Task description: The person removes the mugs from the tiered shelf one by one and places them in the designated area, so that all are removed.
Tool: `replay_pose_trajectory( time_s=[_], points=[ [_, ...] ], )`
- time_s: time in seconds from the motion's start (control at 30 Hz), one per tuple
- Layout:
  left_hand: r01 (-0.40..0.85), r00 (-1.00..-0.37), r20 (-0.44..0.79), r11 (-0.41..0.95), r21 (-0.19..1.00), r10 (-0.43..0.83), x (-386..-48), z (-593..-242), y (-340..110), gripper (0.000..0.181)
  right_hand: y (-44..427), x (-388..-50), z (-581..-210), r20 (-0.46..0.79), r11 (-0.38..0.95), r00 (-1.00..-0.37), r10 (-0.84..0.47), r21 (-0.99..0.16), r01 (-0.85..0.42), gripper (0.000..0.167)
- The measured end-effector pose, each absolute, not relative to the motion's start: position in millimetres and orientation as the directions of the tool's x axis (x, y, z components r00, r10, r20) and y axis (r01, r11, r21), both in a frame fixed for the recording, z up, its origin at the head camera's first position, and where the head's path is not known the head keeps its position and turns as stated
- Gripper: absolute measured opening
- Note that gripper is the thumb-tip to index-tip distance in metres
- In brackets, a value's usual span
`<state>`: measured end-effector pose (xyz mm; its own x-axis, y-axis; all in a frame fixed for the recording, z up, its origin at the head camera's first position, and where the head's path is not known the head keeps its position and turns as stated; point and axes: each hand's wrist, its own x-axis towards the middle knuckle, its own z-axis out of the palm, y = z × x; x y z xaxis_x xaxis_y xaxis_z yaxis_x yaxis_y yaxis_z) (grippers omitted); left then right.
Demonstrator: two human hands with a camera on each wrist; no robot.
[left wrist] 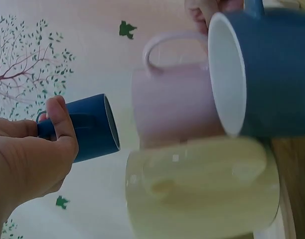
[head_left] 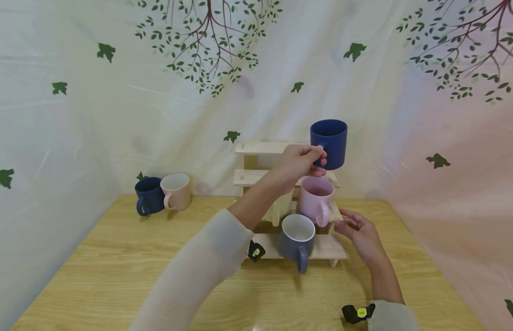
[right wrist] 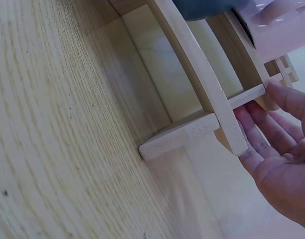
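My left hand (head_left: pixel 299 163) grips a dark blue mug (head_left: pixel 334 145) by its handle, holding it upright in the air near the top right of a tiered wooden rack (head_left: pixel 256 148). In the left wrist view this mug (left wrist: pixel 92 130) hangs clear of the others. Below it, a pink mug (head_left: pixel 314 200) stands on a lower tier beside a pale yellow mug (left wrist: pixel 202 189), partly hidden by my left arm in the head view. A grey-blue mug (head_left: pixel 295 243) is on the bottom tier. My right hand (head_left: pixel 361 236) holds the rack's right side, thumb and fingers around a shelf end (right wrist: pixel 259 94).
Another dark blue mug (head_left: pixel 151 195) and a light pink mug (head_left: pixel 178 191) stand side by side at the back left of the wooden table (head_left: pixel 128 266). A leaf-printed cloth (head_left: pixel 178 115) hangs behind and along the sides.
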<state>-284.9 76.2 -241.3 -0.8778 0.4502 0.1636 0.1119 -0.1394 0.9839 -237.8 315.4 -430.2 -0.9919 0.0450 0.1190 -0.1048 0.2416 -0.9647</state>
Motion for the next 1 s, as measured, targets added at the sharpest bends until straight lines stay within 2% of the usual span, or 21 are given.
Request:
replay_pose_trajectory(
  time_s=[0.7, 1.0],
  points=[
    [0.218, -0.916, 0.216, -0.033, 0.975, 0.337, -306, -231, -43, 0.032, 316, -238, -432, 0.142, 0.238, -0.989, 0.044, -0.963, -0.128, 0.061],
    [0.237, -0.927, 0.226, 0.0, 0.972, 0.3, -312, -239, -91, 0.032, 316, -237, -432, 0.15, 0.227, -0.988, 0.038, -0.964, -0.138, 0.061]
  ],
)
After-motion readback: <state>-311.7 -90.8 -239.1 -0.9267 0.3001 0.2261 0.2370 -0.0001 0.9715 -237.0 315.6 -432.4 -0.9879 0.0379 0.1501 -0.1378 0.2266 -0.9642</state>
